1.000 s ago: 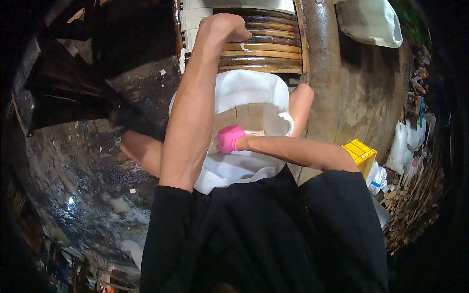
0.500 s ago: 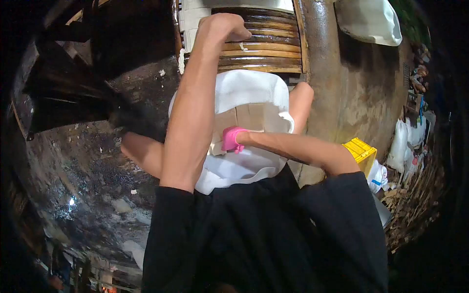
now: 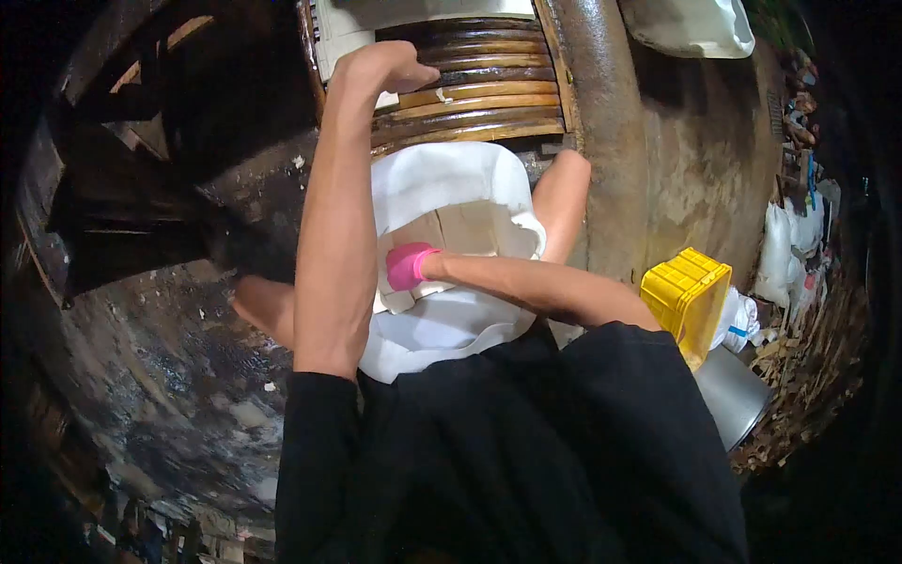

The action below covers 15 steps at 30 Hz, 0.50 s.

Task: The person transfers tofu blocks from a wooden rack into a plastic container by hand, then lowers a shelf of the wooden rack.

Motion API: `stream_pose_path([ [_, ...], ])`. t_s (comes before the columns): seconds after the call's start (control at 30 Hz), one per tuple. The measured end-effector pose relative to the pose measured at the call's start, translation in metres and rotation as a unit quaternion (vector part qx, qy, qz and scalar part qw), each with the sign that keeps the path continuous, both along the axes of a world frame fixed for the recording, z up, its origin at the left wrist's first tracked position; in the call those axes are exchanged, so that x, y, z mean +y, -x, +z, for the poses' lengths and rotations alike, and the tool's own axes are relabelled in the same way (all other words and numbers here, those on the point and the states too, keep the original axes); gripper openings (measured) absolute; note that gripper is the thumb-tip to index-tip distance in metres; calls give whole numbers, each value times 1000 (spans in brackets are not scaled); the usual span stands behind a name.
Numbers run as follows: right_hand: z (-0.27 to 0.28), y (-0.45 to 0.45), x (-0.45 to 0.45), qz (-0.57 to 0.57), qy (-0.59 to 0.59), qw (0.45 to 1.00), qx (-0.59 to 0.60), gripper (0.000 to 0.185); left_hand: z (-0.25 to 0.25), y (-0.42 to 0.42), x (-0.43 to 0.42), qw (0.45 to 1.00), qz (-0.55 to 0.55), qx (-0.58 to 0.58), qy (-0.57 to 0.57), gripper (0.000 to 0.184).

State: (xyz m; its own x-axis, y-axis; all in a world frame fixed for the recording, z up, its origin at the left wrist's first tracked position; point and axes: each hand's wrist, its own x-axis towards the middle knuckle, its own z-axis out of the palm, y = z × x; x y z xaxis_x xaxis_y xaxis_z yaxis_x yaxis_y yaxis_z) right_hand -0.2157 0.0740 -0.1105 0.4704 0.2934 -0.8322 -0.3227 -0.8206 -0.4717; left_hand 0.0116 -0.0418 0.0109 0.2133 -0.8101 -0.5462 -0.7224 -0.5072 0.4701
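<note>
My bare left hand [image 3: 387,68] is curled, fingers bent downward, over the left side of a rack of wet bamboo slats [image 3: 489,94]. A small off-white piece [image 3: 386,99] shows just beneath it; whether the fingers grip it is hidden. My right hand [image 3: 410,267], in a pink glove, reaches into a white-lined container [image 3: 451,174] between my legs. It is against flat off-white blocks [image 3: 465,226] inside, its fingers mostly hidden.
More off-white pieces [image 3: 343,33] lie on the rack's upper left. A yellow crate [image 3: 686,291] and a metal pot [image 3: 733,395] stand at the right. A white tub [image 3: 691,28] is at the upper right. The dark floor [image 3: 178,367] looks wet.
The view has shifted, showing more of the yellow crate and metal pot. My left hand remains over the slats, and my gloved right hand is slightly farther left inside the container.
</note>
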Motion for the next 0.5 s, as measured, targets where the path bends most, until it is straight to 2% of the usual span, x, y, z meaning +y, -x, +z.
stream_pose_path([
  [0.03,14,-7,-1,11,8,1000,7,36,3,-1,-1,1000,-9,0,-9,58],
  [0.13,27,-20,-23,-133,-9,975,178,35,4,-3,-1,1000,0,14,-26,60],
  [0.2,0,-17,-12,-118,5,993,-1,33,-20,-9,-1,1000,-12,9,11,64],
  [0.23,-7,-18,-12,-108,19,989,-95,32,3,-7,-1,999,-24,24,-35,65],
  [0.3,6,-15,-18,-98,-24,983,-151,32,8,-7,5,999,-27,-17,-15,65],
  [0.37,21,2,-13,-87,-75,974,-196,33,-9,-11,10,999,22,-39,-21,59],
  [0.4,25,5,-21,-78,-101,968,-216,33,10,-6,14,996,46,-61,-48,55],
  [0.43,91,-11,-42,-32,-106,989,-96,32,-5,-11,17,995,52,-70,-56,50],
  [0.47,158,-27,-63,23,-101,994,21,33,15,-8,17,991,74,-42,-100,46],
  [0.5,190,-27,-95,21,-208,977,37,34,9,-9,26,995,61,-61,-59,44],
])
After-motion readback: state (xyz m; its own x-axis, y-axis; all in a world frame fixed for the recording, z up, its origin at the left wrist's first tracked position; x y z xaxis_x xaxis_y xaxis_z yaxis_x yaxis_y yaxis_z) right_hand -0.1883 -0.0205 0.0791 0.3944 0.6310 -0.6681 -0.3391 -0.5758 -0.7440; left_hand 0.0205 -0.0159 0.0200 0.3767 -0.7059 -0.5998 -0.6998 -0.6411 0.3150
